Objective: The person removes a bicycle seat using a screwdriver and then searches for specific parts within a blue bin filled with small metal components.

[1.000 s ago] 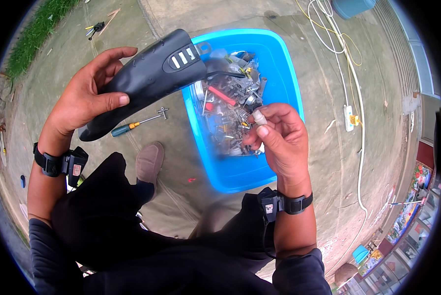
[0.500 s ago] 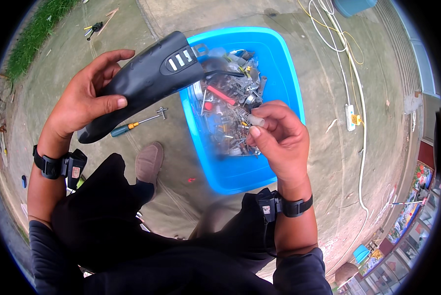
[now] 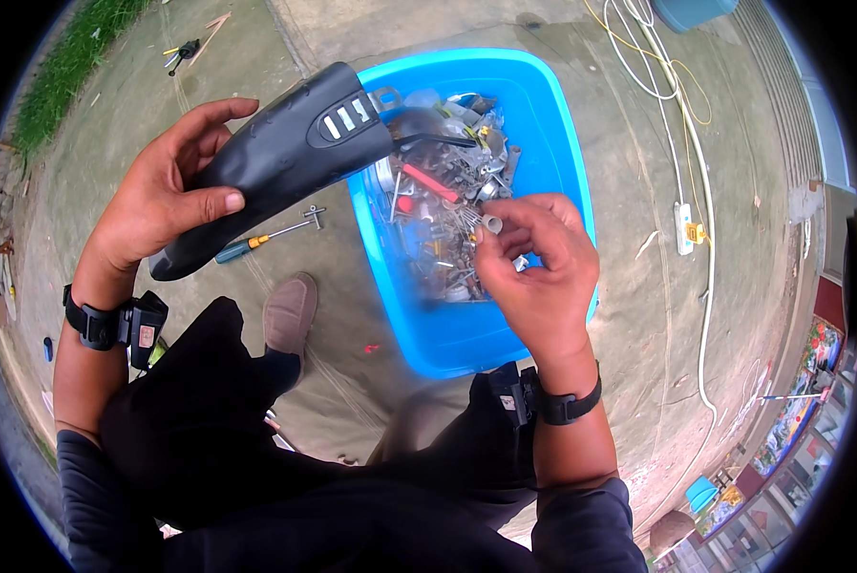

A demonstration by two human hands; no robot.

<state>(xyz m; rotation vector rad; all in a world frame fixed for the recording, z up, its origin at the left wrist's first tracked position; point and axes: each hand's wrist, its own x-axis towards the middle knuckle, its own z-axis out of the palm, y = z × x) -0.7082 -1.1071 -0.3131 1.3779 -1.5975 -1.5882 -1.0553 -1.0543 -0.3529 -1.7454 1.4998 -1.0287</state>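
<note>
My left hand (image 3: 185, 181) grips a long, curved black plastic piece (image 3: 266, 162), shaped much like a mudguard, with three pale slots near its upper end. A small metal loop (image 3: 386, 98) sticks out beyond that end. Between thumb and fingers, my right hand (image 3: 541, 263) pinches a short whitish plastic tube (image 3: 491, 223), its open end showing. Both hands are raised over or beside a blue plastic tub (image 3: 447, 358). Inside it lies a jumble of metal and plastic parts (image 3: 452, 272), with a red strip (image 3: 430, 182) among them.
A screwdriver (image 3: 247, 247) with a green and yellow handle lies left of the tub, by a small metal T-shaped part (image 3: 315, 218). My shoe (image 3: 290, 310) stands close by. White cables (image 3: 700, 286) and a power strip (image 3: 683, 229) lie on the right.
My right hand has shifted slightly left and turned the tube, so its open end now faces up toward me. The left hand holds the black piece almost still.
</note>
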